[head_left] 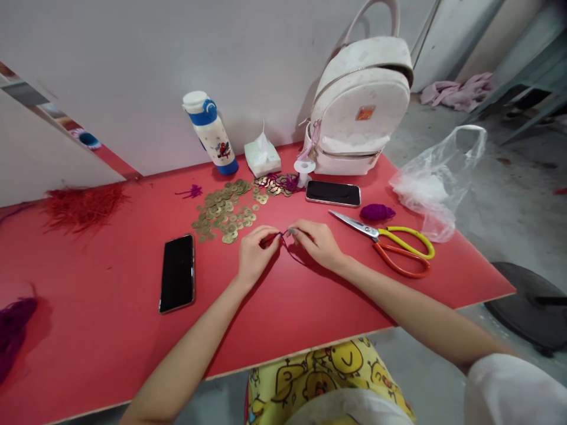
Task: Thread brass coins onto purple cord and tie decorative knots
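At the centre of the frame, the left hand (256,254) and the right hand (319,243) pinch a purple cord (289,252) over the bench (283,307); this piece seems unfinished. At upper centre, many coins (221,206) lie loose; the purple-threaded heap (290,182) beside them is perhaps already done

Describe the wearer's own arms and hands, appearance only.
The left hand and right hand are ungloved, and both forearms are bare, with no watch or bracelet visible. A white sleeve covers the right upper arm; none shows on the left. A right-hand nail looks dark blue-grey, possibly polished.
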`<state>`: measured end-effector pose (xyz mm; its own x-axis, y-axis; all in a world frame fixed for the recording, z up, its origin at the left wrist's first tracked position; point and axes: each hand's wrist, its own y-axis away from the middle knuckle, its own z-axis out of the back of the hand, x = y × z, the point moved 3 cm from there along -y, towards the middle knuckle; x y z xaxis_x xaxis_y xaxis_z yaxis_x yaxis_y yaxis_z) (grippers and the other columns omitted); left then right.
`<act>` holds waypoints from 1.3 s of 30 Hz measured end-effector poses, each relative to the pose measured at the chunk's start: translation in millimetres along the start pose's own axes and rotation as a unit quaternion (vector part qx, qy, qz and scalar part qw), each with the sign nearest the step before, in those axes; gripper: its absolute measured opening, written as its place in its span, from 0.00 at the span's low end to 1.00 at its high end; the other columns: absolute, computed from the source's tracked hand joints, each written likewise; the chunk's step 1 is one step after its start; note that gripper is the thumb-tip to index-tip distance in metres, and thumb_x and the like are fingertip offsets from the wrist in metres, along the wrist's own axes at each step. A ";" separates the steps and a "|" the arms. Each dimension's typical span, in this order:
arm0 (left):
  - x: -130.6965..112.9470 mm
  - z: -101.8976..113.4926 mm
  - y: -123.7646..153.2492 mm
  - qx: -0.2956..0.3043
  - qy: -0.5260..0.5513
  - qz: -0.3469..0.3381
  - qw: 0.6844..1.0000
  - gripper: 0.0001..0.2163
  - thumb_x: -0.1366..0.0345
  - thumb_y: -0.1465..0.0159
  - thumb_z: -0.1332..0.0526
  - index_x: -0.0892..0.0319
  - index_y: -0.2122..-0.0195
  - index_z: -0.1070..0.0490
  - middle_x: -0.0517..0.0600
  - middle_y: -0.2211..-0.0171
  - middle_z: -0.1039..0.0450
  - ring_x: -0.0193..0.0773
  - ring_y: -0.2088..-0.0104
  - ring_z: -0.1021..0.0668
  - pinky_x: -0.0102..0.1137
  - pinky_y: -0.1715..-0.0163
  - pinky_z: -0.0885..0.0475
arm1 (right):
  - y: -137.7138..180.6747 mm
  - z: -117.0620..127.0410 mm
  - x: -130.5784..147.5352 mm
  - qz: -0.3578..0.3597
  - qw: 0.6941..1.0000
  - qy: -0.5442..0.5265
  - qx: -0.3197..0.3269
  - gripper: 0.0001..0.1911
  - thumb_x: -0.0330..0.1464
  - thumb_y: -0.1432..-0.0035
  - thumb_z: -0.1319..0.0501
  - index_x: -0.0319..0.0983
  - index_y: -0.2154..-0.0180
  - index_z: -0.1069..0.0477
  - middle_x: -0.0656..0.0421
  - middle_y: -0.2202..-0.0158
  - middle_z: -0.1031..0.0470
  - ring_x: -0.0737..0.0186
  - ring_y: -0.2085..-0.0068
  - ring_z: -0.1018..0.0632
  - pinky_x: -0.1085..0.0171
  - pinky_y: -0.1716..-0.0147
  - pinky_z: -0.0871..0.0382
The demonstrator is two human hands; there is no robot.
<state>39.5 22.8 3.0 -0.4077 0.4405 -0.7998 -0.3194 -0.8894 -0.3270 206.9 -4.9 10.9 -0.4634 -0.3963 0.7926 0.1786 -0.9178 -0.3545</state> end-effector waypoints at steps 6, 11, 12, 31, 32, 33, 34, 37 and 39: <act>-0.9 -0.2 -1.8 0.007 0.012 0.000 1.000 0.05 0.69 0.39 0.38 0.58 0.67 0.21 0.52 0.65 0.20 0.39 0.65 0.20 0.32 0.62 0.27 | -5.7 4.7 -6.3 -0.039 0.994 -0.069 -0.070 0.14 0.37 0.33 0.48 0.40 0.68 0.30 0.59 0.73 0.30 0.62 0.70 0.28 0.64 0.66 0.35; -1.0 -1.0 -1.3 0.020 0.017 0.004 1.000 0.05 0.68 0.38 0.37 0.57 0.67 0.21 0.52 0.65 0.20 0.38 0.65 0.20 0.32 0.62 0.27 | -6.3 3.8 -9.6 -0.067 0.988 -0.110 -0.080 0.14 0.38 0.35 0.46 0.39 0.68 0.28 0.60 0.76 0.32 0.63 0.73 0.29 0.65 0.69 0.35; -0.4 -1.0 -1.1 0.020 0.020 0.006 1.000 0.05 0.67 0.38 0.37 0.58 0.67 0.21 0.52 0.65 0.20 0.38 0.65 0.20 0.32 0.62 0.27 | -6.1 3.7 -9.7 -0.065 0.988 -0.111 -0.081 0.14 0.38 0.35 0.46 0.39 0.67 0.27 0.60 0.76 0.31 0.63 0.73 0.29 0.65 0.69 0.34; 2.7 -0.3 -2.3 0.018 0.056 0.030 0.998 0.07 0.65 0.38 0.37 0.58 0.67 0.20 0.53 0.66 0.19 0.39 0.66 0.20 0.32 0.64 0.26 | -5.1 3.3 -2.6 0.021 0.992 -0.084 -0.089 0.11 0.32 0.35 0.44 0.39 0.66 0.25 0.59 0.72 0.29 0.64 0.72 0.29 0.64 0.69 0.35; 3.1 -0.1 -2.4 0.011 0.059 0.033 0.998 0.07 0.64 0.39 0.37 0.59 0.67 0.20 0.53 0.66 0.19 0.39 0.67 0.20 0.31 0.66 0.26 | -5.0 4.6 -1.6 0.032 0.991 -0.087 -0.094 0.11 0.33 0.35 0.44 0.39 0.67 0.25 0.58 0.72 0.30 0.64 0.71 0.29 0.64 0.69 0.35; 3.5 0.0 -2.5 0.005 0.061 0.035 0.998 0.07 0.64 0.39 0.37 0.59 0.68 0.20 0.53 0.67 0.19 0.38 0.68 0.20 0.31 0.67 0.27 | -4.9 6.1 -0.1 0.047 0.990 -0.091 -0.097 0.11 0.33 0.36 0.44 0.39 0.68 0.25 0.58 0.71 0.31 0.63 0.70 0.29 0.63 0.68 0.35; 3.6 0.1 -2.6 0.000 0.061 0.037 0.997 0.06 0.65 0.39 0.37 0.59 0.68 0.20 0.53 0.67 0.19 0.38 0.69 0.20 0.30 0.68 0.27 | -4.7 7.9 1.8 0.063 0.989 -0.097 -0.097 0.12 0.34 0.36 0.44 0.39 0.69 0.26 0.57 0.70 0.31 0.63 0.69 0.29 0.62 0.67 0.34; 3.2 0.1 -2.9 -0.006 0.060 0.041 0.997 0.06 0.65 0.40 0.37 0.60 0.69 0.20 0.53 0.68 0.19 0.37 0.71 0.21 0.29 0.70 0.28 | -4.3 13.1 6.8 0.100 0.984 -0.113 -0.091 0.16 0.35 0.35 0.45 0.38 0.75 0.29 0.56 0.67 0.33 0.62 0.65 0.28 0.60 0.62 0.34; 2.6 0.1 -3.1 -0.009 0.061 0.048 0.997 0.06 0.65 0.41 0.37 0.60 0.69 0.20 0.53 0.69 0.19 0.37 0.71 0.21 0.29 0.70 0.28 | -3.8 15.8 7.7 0.105 0.982 -0.124 -0.092 0.19 0.36 0.34 0.46 0.38 0.77 0.32 0.55 0.67 0.32 0.61 0.66 0.29 0.59 0.63 0.34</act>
<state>39.3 26.7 1.9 -0.3274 0.3363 -0.8830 -0.2686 -0.9291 -0.2542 216.3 -4.8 26.2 -0.2027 -0.5913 0.7806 0.0772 -0.8043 -0.5892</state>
